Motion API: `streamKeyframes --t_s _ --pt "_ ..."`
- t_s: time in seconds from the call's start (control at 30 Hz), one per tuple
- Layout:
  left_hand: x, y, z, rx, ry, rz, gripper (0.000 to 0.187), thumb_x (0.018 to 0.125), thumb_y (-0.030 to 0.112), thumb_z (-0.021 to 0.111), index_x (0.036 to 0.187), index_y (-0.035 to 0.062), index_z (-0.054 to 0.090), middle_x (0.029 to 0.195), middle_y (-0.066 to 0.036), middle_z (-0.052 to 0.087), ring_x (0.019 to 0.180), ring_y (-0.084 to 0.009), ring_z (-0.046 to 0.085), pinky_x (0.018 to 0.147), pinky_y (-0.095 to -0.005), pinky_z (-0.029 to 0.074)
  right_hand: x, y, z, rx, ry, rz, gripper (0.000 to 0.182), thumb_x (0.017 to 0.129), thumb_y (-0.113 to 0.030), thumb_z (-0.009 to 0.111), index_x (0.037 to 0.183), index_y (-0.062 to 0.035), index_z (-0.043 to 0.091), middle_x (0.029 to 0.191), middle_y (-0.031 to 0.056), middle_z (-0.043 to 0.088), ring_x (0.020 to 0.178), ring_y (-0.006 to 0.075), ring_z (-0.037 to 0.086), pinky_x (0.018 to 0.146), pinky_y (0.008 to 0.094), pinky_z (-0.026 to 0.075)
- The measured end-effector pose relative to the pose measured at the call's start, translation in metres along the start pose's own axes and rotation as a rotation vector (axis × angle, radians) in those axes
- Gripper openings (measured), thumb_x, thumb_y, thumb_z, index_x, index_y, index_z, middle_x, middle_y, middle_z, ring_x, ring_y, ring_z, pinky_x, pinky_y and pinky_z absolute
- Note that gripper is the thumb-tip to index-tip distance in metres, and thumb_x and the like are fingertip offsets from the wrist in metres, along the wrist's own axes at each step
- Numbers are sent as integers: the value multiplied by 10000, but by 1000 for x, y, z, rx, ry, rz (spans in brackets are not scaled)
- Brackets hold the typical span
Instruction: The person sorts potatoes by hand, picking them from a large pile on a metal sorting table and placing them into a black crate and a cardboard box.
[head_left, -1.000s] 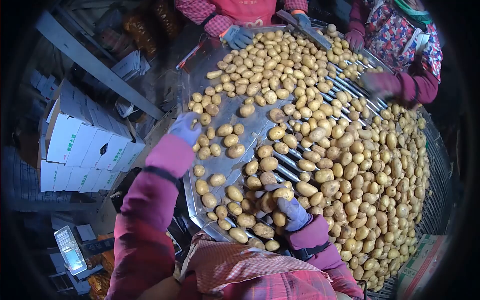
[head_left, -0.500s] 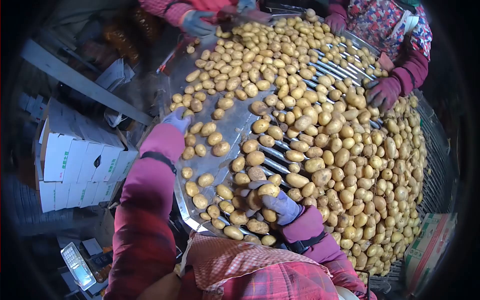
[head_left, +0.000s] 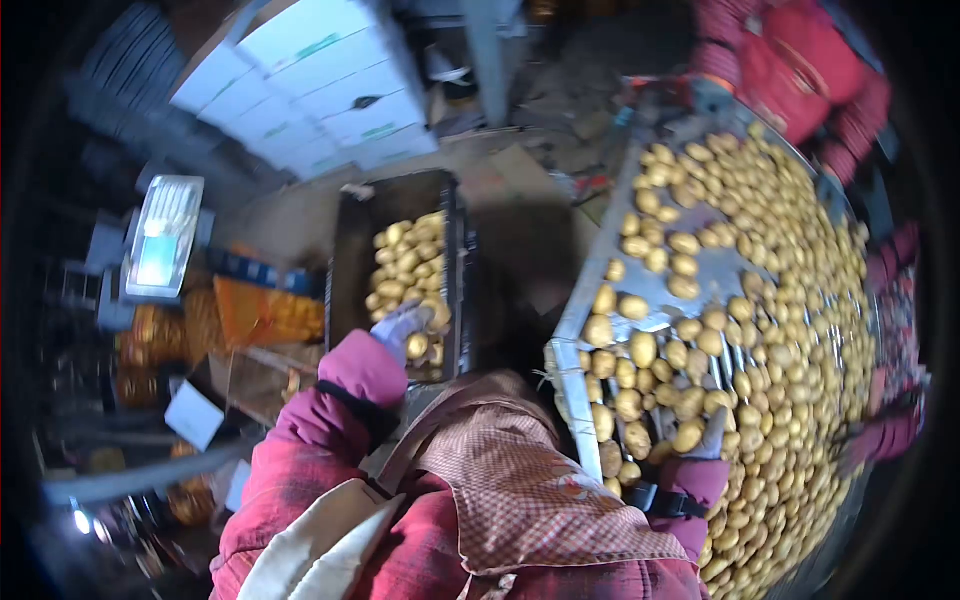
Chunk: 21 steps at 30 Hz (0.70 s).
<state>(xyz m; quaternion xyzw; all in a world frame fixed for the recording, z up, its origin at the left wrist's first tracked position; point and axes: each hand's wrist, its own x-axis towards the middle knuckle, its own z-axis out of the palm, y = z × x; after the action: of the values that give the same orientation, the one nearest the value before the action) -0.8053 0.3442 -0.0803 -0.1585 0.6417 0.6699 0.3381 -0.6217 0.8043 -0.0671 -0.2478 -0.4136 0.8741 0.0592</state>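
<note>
My left hand (head_left: 398,330), in a pale lavender glove, reaches into a black crate (head_left: 341,265). Its partly blurred fingers curl against a potato (head_left: 437,314), above other potatoes (head_left: 405,255) lying inside. On the right, my right hand (head_left: 711,437), gloved alike, is low over the metal sorting table (head_left: 700,262). Its fingers are partly hidden and close around a potato (head_left: 688,436), with more potatoes touching on all sides. A dense layer of potatoes (head_left: 790,440) covers most of the table.
White cartons (head_left: 330,75) are stacked behind the crate. A lit scale display (head_left: 163,240) and an orange mesh bag (head_left: 265,315) are at left. The table's raised metal edge (head_left: 575,400) lies between my hands. Across it are a co-worker's red clothing (head_left: 800,75) and another person's dark glove (head_left: 858,445).
The view has swung left, bringing the crate into sight. My left hand has gone from the potatoes on the table into the crate. My right hand stays among the table's potatoes.
</note>
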Motion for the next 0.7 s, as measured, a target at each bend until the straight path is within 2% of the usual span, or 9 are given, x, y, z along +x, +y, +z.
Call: streamKeyframes --t_s 0.1,0.17,0.27,0.3,0.33,0.43,0.47,0.6,0.7 --pt "-57 -74 -76 -289 310 35 421 874 179 569 1256 6 535 1082 -152 640 979 -283 625 930 -408 470 7 1 -4 -67 26 -6 645 884 -497 543 1367 -87 419 1277 131 536 1065 243 512 863 353 399" --pt "-70 -163 -188 -270 507 47 295 805 117 631 1079 10 629 1069 -133 638 927 -265 635 783 -409 534 11 1 -6 -106 44 -3 643 885 -508 537 1365 -95 424 1266 124 543 1033 232 519 830 339 405" --pt "-134 -155 -241 -149 941 -78 207 770 161 613 976 162 620 867 -77 605 670 -288 591 568 -431 518 14 0 -5 -154 61 -10 639 886 -525 528 1361 -108 431 1250 114 554 985 215 529 780 319 413" --pt "-158 -168 -275 -400 976 -228 201 769 185 606 967 152 618 869 -83 604 642 -291 582 540 -432 507 14 1 -2 -162 66 -1 638 887 -531 525 1360 -112 433 1245 110 558 969 209 533 764 312 415" --pt "-172 -179 -292 -535 1105 -127 218 767 215 602 974 151 623 886 -92 608 657 -275 592 530 -428 501 13 0 -5 -176 78 -9 637 887 -537 522 1358 -116 436 1239 107 562 953 204 537 747 305 418" --pt "-199 -181 -317 -644 1350 -113 353 854 483 602 1011 167 602 813 -89 628 603 -241 587 470 -317 467 9 -1 -3 -203 105 -21 635 889 -554 514 1354 -128 443 1223 96 573 906 187 547 698 285 426" --pt "-185 -144 -295 -791 1317 -105 377 862 520 590 1011 174 594 823 -89 636 584 -232 579 446 -286 451 5 -1 0 -203 108 -38 634 889 -559 511 1353 -132 445 1218 93 576 890 181 551 682 278 428" --pt "-124 -82 -216 -1019 529 250 307 905 444 556 1006 156 583 845 -66 657 536 -174 555 368 -234 405 -8 -2 4 -208 138 -44 632 891 -582 499 1348 -149 455 1196 79 591 826 159 565 616 251 439" --pt "-66 -56 -178 -1142 256 251 326 909 435 561 1062 151 609 911 -81 682 606 -210 623 397 -256 459 -21 3 4 -201 147 -73 630 892 -599 491 1344 -161 462 1180 68 602 778 142 576 566 231 447"
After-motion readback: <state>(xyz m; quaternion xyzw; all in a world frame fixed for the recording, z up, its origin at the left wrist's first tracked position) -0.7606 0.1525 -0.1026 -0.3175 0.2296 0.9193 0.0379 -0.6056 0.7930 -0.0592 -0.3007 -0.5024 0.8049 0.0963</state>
